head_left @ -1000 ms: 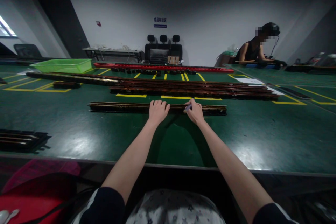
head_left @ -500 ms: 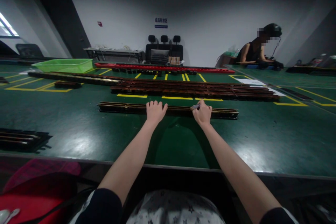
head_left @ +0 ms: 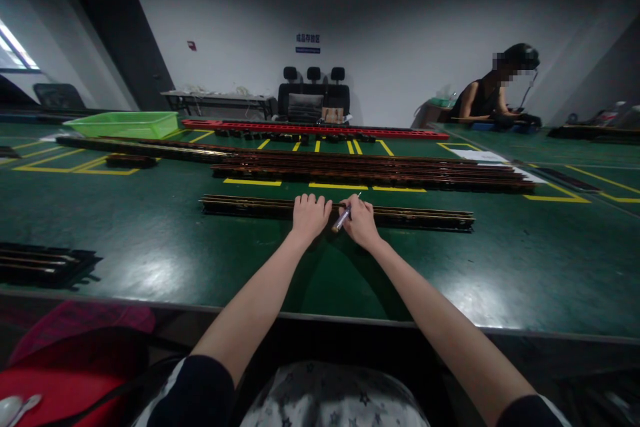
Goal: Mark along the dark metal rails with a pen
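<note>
A short bundle of dark metal rails with gold-coloured edges point(head_left: 425, 217) lies crosswise on the green table in front of me. My left hand point(head_left: 309, 217) is closed over the middle of it, fingers over the far edge and thumb on the near side. Just to the right, my right hand point(head_left: 362, 221) grips a slim marker pen point(head_left: 342, 219) with a pale barrel, slanting across the rails. The pen's thin tip points up and away, its thick end toward me. Whether the tip touches a rail I cannot tell.
Beyond lies a longer stack of rails point(head_left: 375, 170), with a red slotted bar point(head_left: 320, 128) behind it. A green tray point(head_left: 125, 125) stands at the far left, more rails point(head_left: 45, 265) at the near left. A person point(head_left: 480, 100) works at the far right.
The short rail bundle has slid to the right, my left hand moving along with it. My right hand has come left, close to the left one, and the pen has turned to a steeper slant.
</note>
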Demonstrator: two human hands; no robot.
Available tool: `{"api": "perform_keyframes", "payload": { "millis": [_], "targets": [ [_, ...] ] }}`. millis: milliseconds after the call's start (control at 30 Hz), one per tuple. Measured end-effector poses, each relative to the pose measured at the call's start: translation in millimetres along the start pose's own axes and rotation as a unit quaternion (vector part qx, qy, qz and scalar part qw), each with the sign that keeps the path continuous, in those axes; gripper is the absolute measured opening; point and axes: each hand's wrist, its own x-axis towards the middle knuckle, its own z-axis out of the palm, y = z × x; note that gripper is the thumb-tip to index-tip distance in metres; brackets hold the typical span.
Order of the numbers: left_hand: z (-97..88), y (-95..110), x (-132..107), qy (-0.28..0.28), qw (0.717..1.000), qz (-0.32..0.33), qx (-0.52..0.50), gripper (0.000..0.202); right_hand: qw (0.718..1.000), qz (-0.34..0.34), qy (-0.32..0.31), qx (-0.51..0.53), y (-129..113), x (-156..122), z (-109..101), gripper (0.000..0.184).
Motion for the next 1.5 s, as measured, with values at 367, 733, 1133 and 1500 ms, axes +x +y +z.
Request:
{"api": "perform_keyframes", "payload": {
  "millis": [367,733,1133,1500],
  "targets": [
    [-0.5,-4,6,-0.013,0.997,-0.023,-0.074,0.047,0.988,0.134,0.072,-0.013,13,10,-8,0.013],
    [-4.5,-22,7,-0.036,0.993,-0.093,-0.060,0.051,0.978,0.134,0.127,-0.094,37,7,-22,0.015],
    [-2.9,-9,7,-0.019,0.994,-0.100,-0.026,0.048,0.991,-0.124,-0.022,-0.047,1,2,-2,0.008],
    [-4.0,-10,8,-0.027,0.995,-0.057,-0.072,0.045,0.995,-0.048,-0.002,-0.084,4,6,-5,0.011]
  ]
}}
